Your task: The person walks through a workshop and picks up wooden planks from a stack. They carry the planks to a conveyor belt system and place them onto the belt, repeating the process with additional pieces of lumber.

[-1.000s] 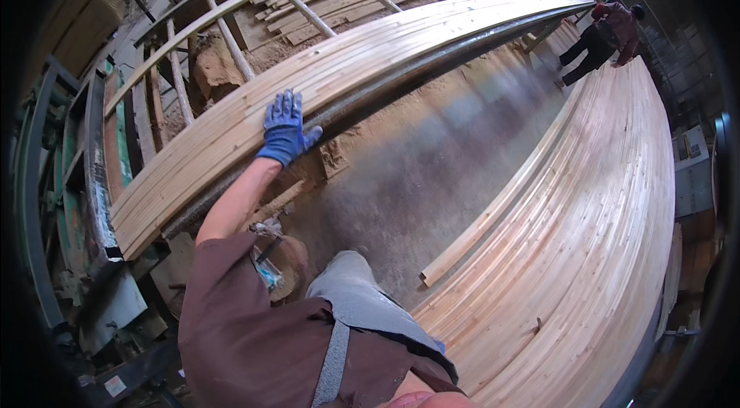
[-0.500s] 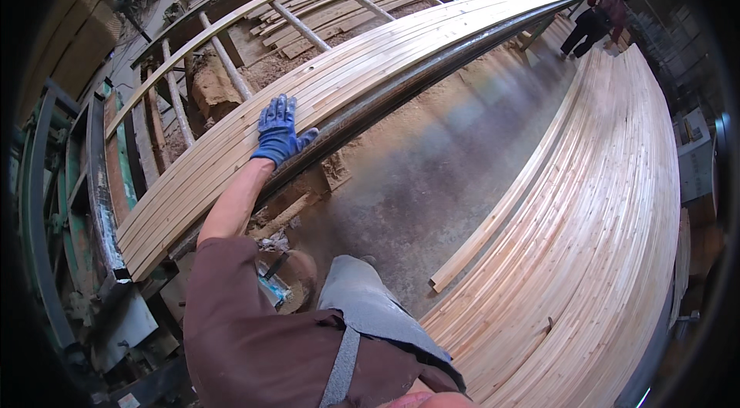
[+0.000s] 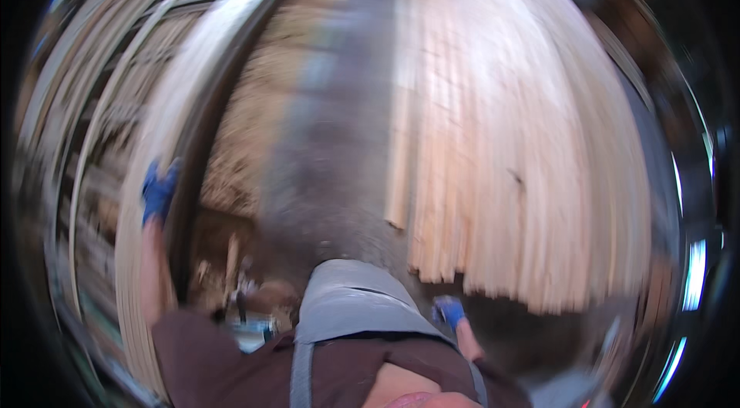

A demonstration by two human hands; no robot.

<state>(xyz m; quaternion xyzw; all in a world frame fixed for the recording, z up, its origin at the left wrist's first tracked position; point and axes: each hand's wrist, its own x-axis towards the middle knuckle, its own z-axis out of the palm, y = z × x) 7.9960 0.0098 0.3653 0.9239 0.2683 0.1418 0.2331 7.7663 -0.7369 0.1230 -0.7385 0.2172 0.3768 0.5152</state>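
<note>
My left hand (image 3: 159, 190), in a blue work glove, rests at the edge of long pale wooden boards (image 3: 132, 284) lying side by side on a metal-edged bench. Its thumb stands apart from the fingers and it holds nothing I can see. My right hand (image 3: 449, 311), also in a blue glove, hangs low beside my apron, just short of the near ends of a wide stack of long boards (image 3: 524, 238). Motion smears its fingers. One loose board (image 3: 398, 169) runs along the left side of that stack.
Between bench and stack runs a dark floor strip (image 3: 331, 153), with sawdust (image 3: 239, 130) along the bench. Beyond the bench is a rack with rails (image 3: 100, 115), blurred. Scrap and clutter (image 3: 262, 296) lie by the bench's near end.
The view has swung right, toward the stack, and blurred. My right hand has come into sight. My left hand stays on the bench boards. The other person no longer shows.
</note>
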